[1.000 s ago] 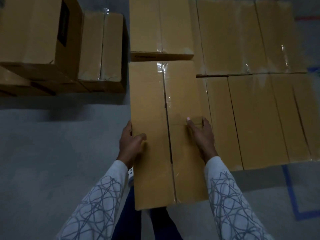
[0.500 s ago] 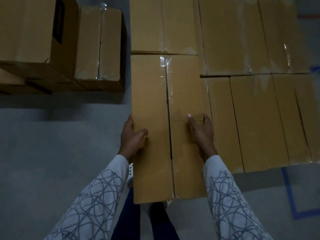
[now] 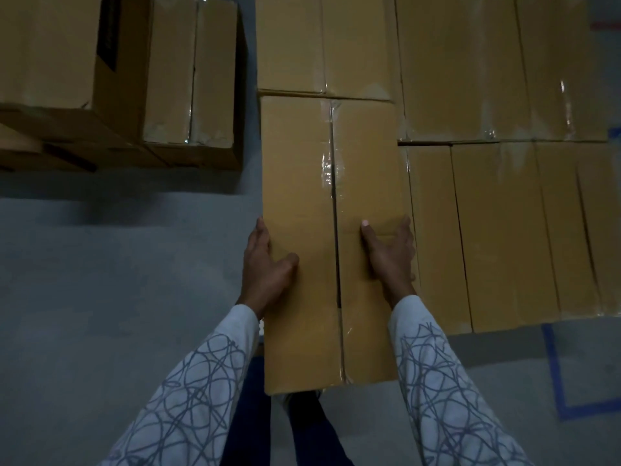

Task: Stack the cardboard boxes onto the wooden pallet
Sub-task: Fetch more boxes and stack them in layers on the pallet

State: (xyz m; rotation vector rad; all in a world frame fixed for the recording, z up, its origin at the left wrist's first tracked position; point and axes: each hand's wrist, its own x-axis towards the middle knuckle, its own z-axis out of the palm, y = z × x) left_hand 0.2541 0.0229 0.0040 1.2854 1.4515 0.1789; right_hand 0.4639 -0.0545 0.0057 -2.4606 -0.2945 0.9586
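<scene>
I hold a long taped cardboard box [image 3: 299, 183] between both hands, its near end over my feet. My left hand [image 3: 263, 265] grips its left edge, thumb on top, fingers down the side. My right hand [image 3: 389, 253] grips the right edge, thumb lying on the top flap. The box's far end meets another box [image 3: 322, 45] in the layer. To its right lie several stacked boxes [image 3: 504, 230] side by side. The wooden pallet is hidden under them.
A separate pile of cardboard boxes [image 3: 191, 75] stands on the grey floor [image 3: 100, 297] at the upper left. Blue floor tape [image 3: 557, 375] marks a corner at the lower right. My legs [image 3: 255, 425] show below the held box.
The held box has slid forward, away from me, until its far end closes the gap to the box ahead. Both hands kept their grip and moved with it.
</scene>
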